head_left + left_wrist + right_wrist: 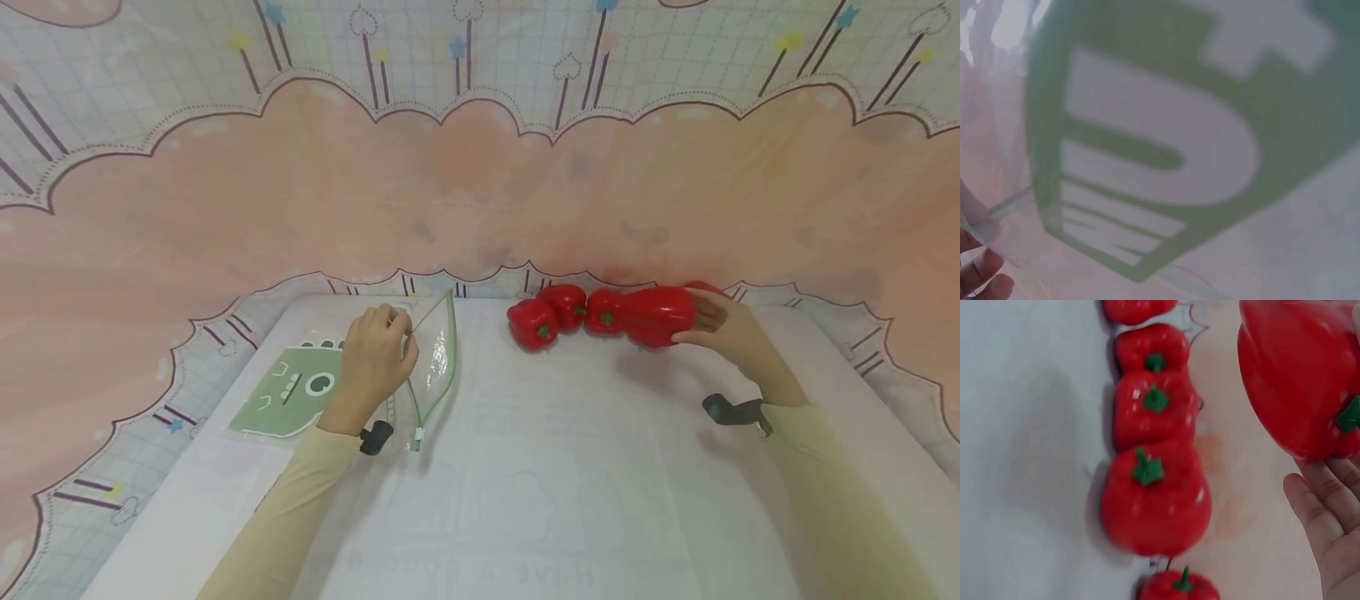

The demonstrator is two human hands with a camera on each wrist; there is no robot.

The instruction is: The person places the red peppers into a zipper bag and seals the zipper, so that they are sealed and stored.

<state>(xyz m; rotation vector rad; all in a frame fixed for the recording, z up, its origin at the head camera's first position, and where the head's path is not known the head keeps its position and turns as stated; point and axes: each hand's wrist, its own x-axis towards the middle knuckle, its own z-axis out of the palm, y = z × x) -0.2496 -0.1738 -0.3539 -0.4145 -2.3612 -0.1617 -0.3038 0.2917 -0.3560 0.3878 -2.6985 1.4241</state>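
My left hand (375, 354) holds one side of a clear zip bag (322, 383) by its mouth, with fingers curled at the edge. The bag has a green dinosaur face print and a green zipper edge (452, 342), which bows away from the hand so the mouth gapes. Up close, the left wrist view shows the blurred green-and-white print (1166, 144), with fingertips (988, 272) at lower left. On the other side, my right hand (712, 329) grips a red bell pepper (1304, 375) with a green stem, raised over the row of peppers.
Several more red bell peppers (532, 323) lie in a row along the back of the white table (510, 483), right of the bag. Behind them hangs a pink patterned cloth (480, 192). A dark wrist device (377, 437) sits at the left cuff, another (731, 410) at the right.
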